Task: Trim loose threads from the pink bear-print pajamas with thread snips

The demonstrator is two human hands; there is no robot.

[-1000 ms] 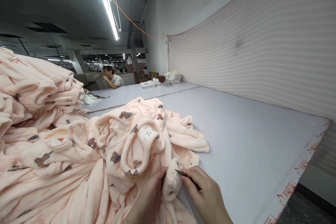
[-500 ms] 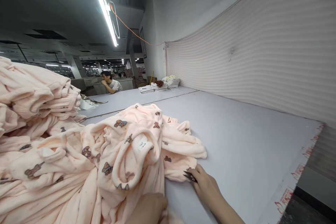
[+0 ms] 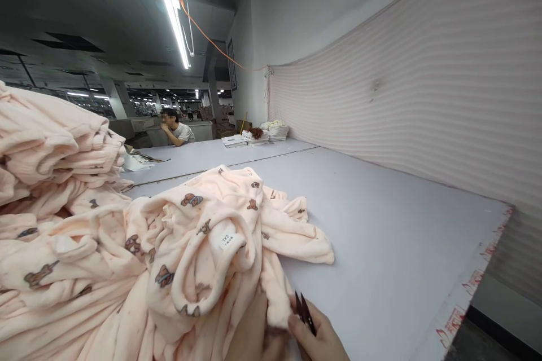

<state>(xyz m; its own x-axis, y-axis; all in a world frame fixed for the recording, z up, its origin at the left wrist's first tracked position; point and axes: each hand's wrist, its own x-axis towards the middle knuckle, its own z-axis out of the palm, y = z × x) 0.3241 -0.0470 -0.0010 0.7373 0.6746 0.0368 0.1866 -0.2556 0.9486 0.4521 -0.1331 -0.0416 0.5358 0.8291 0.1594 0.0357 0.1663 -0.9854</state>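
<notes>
Head view: the left hand curls around a peach sleeve, the right hand grips upward-pointing snips

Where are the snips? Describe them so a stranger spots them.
Start at the grey table, then follow the pink clothes to their near right edge. There the right hand holds the snips: dark, forked and pointed, unlike the soft clothes beside them.
</notes>
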